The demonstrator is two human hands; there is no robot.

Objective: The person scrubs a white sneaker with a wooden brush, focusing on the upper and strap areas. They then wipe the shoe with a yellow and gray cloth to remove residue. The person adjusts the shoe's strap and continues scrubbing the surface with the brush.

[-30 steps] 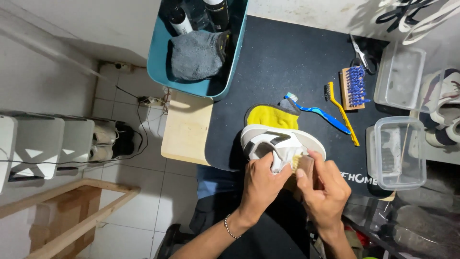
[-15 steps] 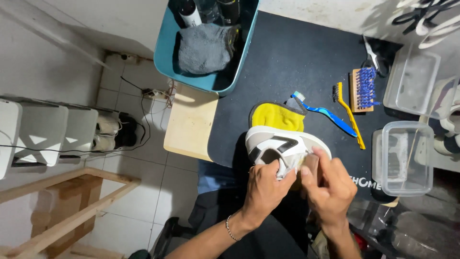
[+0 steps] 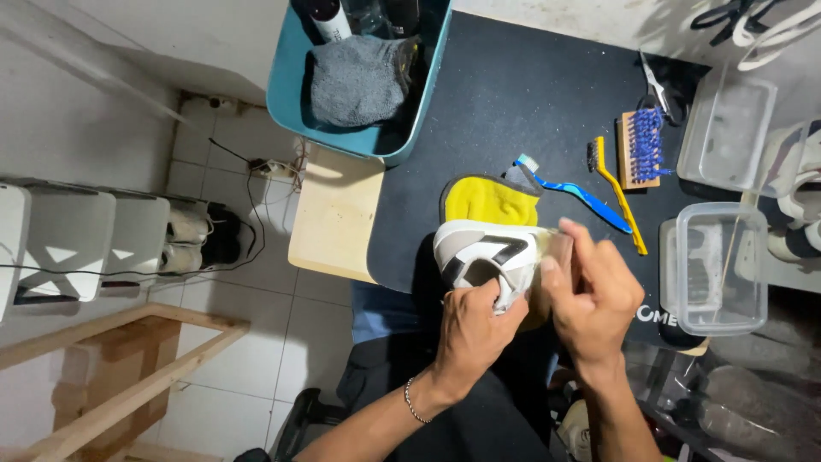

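Sideways, the sneaker (image 3: pixel 483 252) points toe-left; left hand (image 3: pixel 473 329) and right hand (image 3: pixel 594 295) both grasp it.

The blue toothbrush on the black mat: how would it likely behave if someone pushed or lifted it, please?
The toothbrush looks thin and plastic, so probably light and fairly stiff. It lies flat on the mat, so a push would likely slide or spin it rather than roll it. Its handle end sits close against the yellow brush, which might get nudged too.
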